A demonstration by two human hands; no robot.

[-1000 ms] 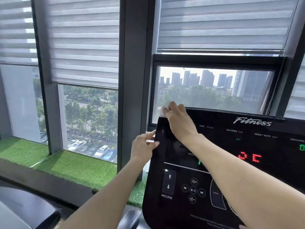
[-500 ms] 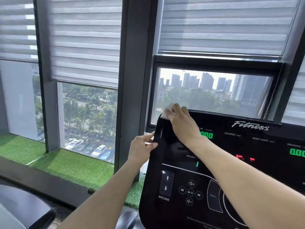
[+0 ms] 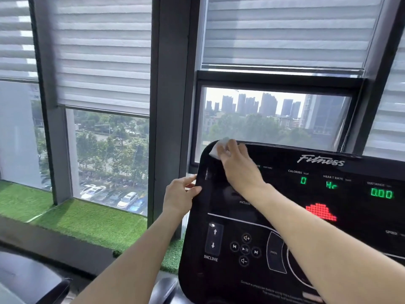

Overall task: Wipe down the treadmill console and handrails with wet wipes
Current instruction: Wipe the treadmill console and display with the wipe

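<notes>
Both hands meet the console (image 3: 230,281): right hand (image 3: 240,166) presses wipe (image 3: 217,149), left hand (image 3: 179,197) grips edge.

The black treadmill console (image 3: 219,205) carries "Fitness" in silver script at its top. Beneath run the labels CALORIES, HEART RATE and DISTANCE, with green readouts 0, Hr and 0.00. INCLINE stands under the arrow buttons at lower left.

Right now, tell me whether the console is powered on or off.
On. The console shows lit green digits and a red dot pattern while the right hand presses a wipe at its top corner.
</notes>
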